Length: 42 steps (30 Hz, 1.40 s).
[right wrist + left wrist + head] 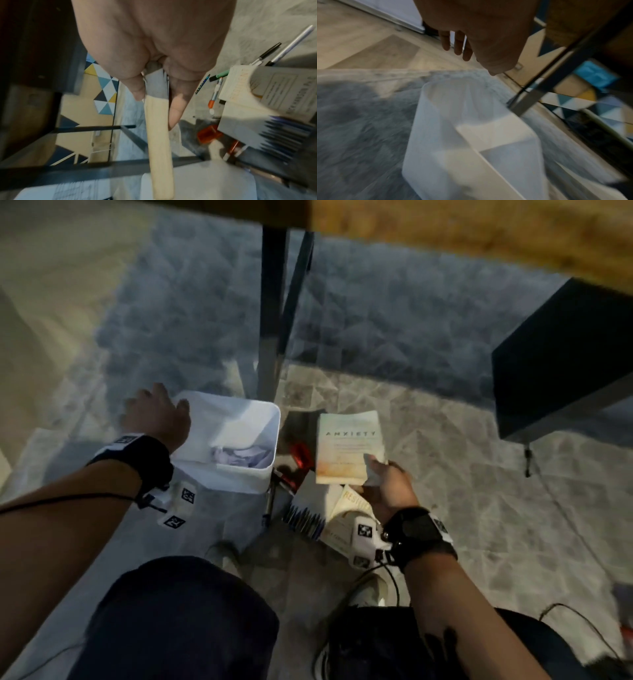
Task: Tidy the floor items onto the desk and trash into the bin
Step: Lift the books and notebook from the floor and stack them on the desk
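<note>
your right hand (383,484) pinches the book (349,446) by its lower corner, lifted above the floor pile; your left hand (157,414) hangs slack, fingers loose, over the bin (253,474) rim.

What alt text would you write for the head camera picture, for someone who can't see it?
Seen from above, a person's right hand lifts a pale book titled "Anxiety" from a pile of books and pens on a grey rug, while the left hand rests open on the rim of a white bin holding crumpled paper. A wooden desk edge crosses the top.
</note>
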### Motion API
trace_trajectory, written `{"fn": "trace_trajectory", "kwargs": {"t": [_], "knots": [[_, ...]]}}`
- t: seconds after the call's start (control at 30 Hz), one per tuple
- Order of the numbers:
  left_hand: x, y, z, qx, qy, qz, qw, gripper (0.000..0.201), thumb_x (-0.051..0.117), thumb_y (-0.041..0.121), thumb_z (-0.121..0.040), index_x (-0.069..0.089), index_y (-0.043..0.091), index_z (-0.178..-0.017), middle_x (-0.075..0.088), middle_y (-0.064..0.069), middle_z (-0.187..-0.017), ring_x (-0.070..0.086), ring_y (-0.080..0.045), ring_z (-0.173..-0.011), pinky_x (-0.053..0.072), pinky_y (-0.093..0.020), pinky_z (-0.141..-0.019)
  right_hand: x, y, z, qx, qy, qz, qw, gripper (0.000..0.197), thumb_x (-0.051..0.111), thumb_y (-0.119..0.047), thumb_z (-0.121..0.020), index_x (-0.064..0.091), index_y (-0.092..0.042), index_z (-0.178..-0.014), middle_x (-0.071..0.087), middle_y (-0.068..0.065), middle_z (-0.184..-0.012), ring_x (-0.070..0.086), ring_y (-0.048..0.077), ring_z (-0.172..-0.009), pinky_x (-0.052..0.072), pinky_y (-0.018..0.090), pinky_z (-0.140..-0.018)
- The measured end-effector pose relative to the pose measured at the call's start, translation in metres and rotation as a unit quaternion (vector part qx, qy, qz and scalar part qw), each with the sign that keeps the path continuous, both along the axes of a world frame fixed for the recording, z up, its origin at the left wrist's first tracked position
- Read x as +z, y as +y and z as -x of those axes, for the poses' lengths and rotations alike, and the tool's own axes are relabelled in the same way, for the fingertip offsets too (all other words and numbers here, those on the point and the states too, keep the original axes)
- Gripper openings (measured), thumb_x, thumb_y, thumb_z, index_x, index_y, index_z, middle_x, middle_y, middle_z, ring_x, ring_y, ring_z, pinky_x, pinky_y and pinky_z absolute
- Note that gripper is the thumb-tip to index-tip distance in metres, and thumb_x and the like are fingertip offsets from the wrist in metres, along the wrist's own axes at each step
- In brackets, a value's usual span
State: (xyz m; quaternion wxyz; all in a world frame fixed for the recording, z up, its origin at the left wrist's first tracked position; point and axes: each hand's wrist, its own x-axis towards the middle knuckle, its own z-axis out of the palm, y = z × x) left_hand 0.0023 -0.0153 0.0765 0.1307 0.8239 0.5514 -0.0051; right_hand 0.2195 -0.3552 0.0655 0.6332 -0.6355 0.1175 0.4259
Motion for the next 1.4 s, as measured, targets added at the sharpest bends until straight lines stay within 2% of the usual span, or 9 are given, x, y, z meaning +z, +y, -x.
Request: {"fn": "trace_trajectory", "kwargs": {"t": [0.23,0.33,0.47,0.6,0.73,0.97,1.07,1.2,1.4], "knots": [[0.128,-0.073,0.0,-0.284,-0.072,0.077,0.953,0.06,0.04,0.064,-0.1,0.054,0.016,-0.133,0.069,-0.019,-0.117,0.066,-0.039,-0.105,0.051,-0.041,-0.087,0.113,0.013,0.063,0.097,-0.017,-0.081,0.992,0.039,0.059,-0.019,-0.102,0.062,-0.007,-0.139,0.071,0.015,-0.133,0.074,0.03,-0.114,0.055,0.049,-0.104],[0.19,-0.107,0.011,-0.39,0.025,0.128,0.911,0.064,0.031,0.066,-0.103,0.05,0.02,-0.144,0.063,-0.011,-0.135,0.062,-0.033,-0.115,0.045,-0.037,-0.097,0.166,0.016,0.091,0.115,-0.015,-0.116,0.987,0.042,0.06,-0.018,-0.099,0.062,0.0,-0.137,0.074,0.016,-0.122,0.076,0.017,-0.081,0.059,0.027,-0.061],[0.253,-0.129,0.039,-0.317,-0.03,0.249,0.915,0.088,0.032,0.085,-0.087,0.037,0.022,-0.148,0.061,-0.014,-0.135,0.067,-0.034,-0.107,0.055,-0.043,-0.088,0.236,0.009,0.13,0.144,-0.032,-0.163,0.976,0.037,0.055,-0.01,-0.103,0.058,0.009,-0.135,0.075,0.007,-0.073,0.071,0.012,-0.054,0.055,0.023,-0.045],[0.301,-0.153,0.09,-0.186,-0.172,0.459,0.852,0.067,0.065,0.056,-0.094,0.028,0.034,-0.145,0.067,-0.015,-0.086,0.067,-0.04,-0.081,0.061,-0.054,-0.081,0.289,0.003,0.165,0.195,-0.022,-0.19,0.962,0.037,0.058,-0.007,-0.102,0.055,0.002,-0.137,0.076,0.022,-0.12,0.075,0.035,-0.112,0.064,0.042,-0.087],[0.344,-0.158,0.133,-0.176,-0.264,0.501,0.805,0.058,0.079,0.032,-0.09,0.04,0.045,-0.131,0.062,-0.017,-0.131,0.064,-0.04,-0.108,0.059,-0.055,-0.087,0.333,0.002,0.193,0.257,-0.102,-0.177,0.945,0.032,0.065,-0.013,-0.1,0.054,-0.005,-0.129,0.079,0.014,-0.114,0.078,0.033,-0.102,0.066,0.045,-0.079],[0.405,-0.119,0.166,-0.241,-0.313,0.36,0.845,0.101,0.084,0.012,-0.083,0.018,0.044,-0.152,0.061,0.002,-0.136,0.066,-0.022,-0.116,0.058,-0.026,-0.073,0.398,0.041,0.208,0.331,-0.373,-0.146,0.854,0.042,0.068,-0.023,-0.101,0.05,-0.035,-0.137,0.077,-0.01,-0.118,0.069,0.013,-0.08,0.051,0.024,-0.058],[0.429,-0.078,0.15,-0.223,-0.338,0.245,0.881,0.099,0.085,0.011,-0.08,0.024,0.044,-0.151,0.06,-0.002,-0.131,0.068,-0.025,-0.109,0.061,-0.031,-0.071,0.41,0.095,0.194,0.316,-0.439,-0.151,0.828,0.052,0.07,-0.022,-0.098,0.048,-0.04,-0.141,0.073,-0.014,-0.128,0.07,0.008,-0.103,0.053,0.023,-0.072],[0.434,-0.023,0.104,-0.186,-0.306,0.052,0.932,0.074,0.082,0.023,-0.083,0.042,0.038,-0.144,0.056,-0.005,-0.136,0.061,-0.025,-0.115,0.057,-0.04,-0.095,0.423,0.182,0.158,0.301,-0.475,-0.101,0.821,0.043,0.065,-0.012,-0.097,0.055,-0.022,-0.137,0.075,0.006,-0.119,0.067,0.014,-0.077,0.051,0.022,-0.057],[0.407,0.022,0.058,-0.164,-0.226,-0.029,0.96,0.053,0.071,0.03,-0.093,0.055,0.027,-0.143,0.058,-0.004,-0.144,0.054,-0.024,-0.131,0.042,-0.03,-0.104,0.415,0.242,0.136,0.292,-0.505,0.037,0.811,0.052,0.067,-0.024,-0.094,0.058,-0.012,-0.144,0.071,0.007,-0.124,0.064,0.025,-0.107,0.052,0.042,-0.105]]}}
